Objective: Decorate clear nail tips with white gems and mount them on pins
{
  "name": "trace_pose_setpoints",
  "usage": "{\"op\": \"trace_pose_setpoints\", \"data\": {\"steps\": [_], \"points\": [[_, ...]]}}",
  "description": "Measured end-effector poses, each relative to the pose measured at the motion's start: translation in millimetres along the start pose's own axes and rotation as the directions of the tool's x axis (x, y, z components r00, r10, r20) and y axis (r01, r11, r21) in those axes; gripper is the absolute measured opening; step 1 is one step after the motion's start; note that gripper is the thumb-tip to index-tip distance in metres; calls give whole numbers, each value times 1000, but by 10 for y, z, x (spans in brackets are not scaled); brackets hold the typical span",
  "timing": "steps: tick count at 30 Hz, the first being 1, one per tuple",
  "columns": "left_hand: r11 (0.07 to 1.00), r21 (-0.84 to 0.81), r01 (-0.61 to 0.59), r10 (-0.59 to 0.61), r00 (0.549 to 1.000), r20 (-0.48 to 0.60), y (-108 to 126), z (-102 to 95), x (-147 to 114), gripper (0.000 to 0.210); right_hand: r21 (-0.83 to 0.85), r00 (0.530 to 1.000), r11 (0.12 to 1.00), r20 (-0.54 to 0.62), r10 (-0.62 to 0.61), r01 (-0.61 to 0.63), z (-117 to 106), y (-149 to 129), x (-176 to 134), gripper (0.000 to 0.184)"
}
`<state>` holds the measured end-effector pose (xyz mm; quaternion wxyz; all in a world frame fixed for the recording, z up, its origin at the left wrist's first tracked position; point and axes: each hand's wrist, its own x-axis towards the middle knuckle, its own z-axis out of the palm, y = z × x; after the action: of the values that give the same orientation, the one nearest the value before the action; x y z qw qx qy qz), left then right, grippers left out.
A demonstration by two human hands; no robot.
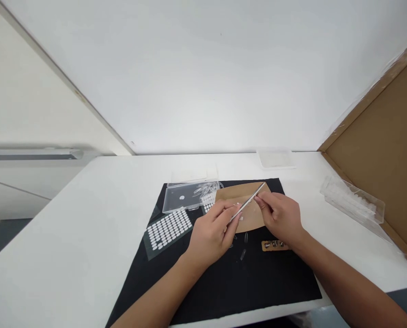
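Note:
A thin, flat grey-and-white strip, which looks like a nail file (247,201), slants up to the right between my hands. My left hand (213,231) is closed around its lower end. Near the upper end, the thumb and fingers of my right hand (281,216) pinch it; whether they also hold something small is hidden. Below the strip lies a sheet of brown paper (254,221) with small white bits on it. A few clear nail tips (243,254) are scattered on the black mat (224,291) just in front.
Left of my hands lie a sheet of white oval stickers (169,230) and an open clear case (179,199) with nail tips. A wooden strip with metal pieces (271,246) sits by my right wrist. Clear boxes (355,202) and a cardboard panel (381,146) stand at right.

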<state>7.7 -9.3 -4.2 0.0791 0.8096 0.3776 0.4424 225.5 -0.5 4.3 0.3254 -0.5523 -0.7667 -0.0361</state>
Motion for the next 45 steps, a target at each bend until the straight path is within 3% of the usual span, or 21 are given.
{"op": "trace_pose_setpoints", "data": {"steps": [7,12,17,25,30,37,45], "points": [[998,-67,12,-14,1000,-24,7,26,20,17,-23,999,999,-21,33,-34,18,-28,-27,43],[988,-142,67,-72,997,-29,38,30,37,17,-10,999,999,14,-51,51,27,-32,-31,39],[985,-159,72,-80,996,-46,60,21,56,16,-73,997,995,-33,63,-65,-18,-60,-21,46],[994,-74,77,-80,996,-39,24,62,6,11,54,999,998,6,-33,33,10,-66,-45,41],[985,-74,158,-161,986,-44,-1,75,-13,32,167,994,980,-20,-108,110,6,-46,-37,29],[992,-124,16,-18,1000,-21,-13,46,-2,34,261,991,957,10,-136,129,25,-33,-44,32],[990,-137,-24,19,999,-37,-26,4,39,18,394,987,915,91,-134,88,-17,-15,-3,28]]}}
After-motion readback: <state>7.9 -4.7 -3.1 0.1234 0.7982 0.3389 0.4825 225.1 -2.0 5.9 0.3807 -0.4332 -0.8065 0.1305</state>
